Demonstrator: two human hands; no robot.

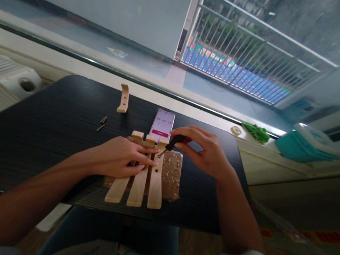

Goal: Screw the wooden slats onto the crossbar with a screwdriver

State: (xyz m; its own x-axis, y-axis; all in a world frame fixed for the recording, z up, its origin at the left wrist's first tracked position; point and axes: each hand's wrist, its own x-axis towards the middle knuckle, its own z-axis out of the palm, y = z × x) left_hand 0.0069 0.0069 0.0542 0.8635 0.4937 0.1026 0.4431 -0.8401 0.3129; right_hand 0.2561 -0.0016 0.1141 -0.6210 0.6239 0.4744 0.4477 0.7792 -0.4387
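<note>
My right hand (204, 150) grips the screwdriver (172, 144), its tip on the right strip (155, 190). My left hand (123, 157) lies spread over the strips, gripping nothing. Looks like screwing; next needs steady turning.

The black table (49, 125) bears 1 phone (162, 122), 1 curved wooden piece (124, 98), small screws (101, 127) and 1 plastic-wrapped block (173, 173).
</note>
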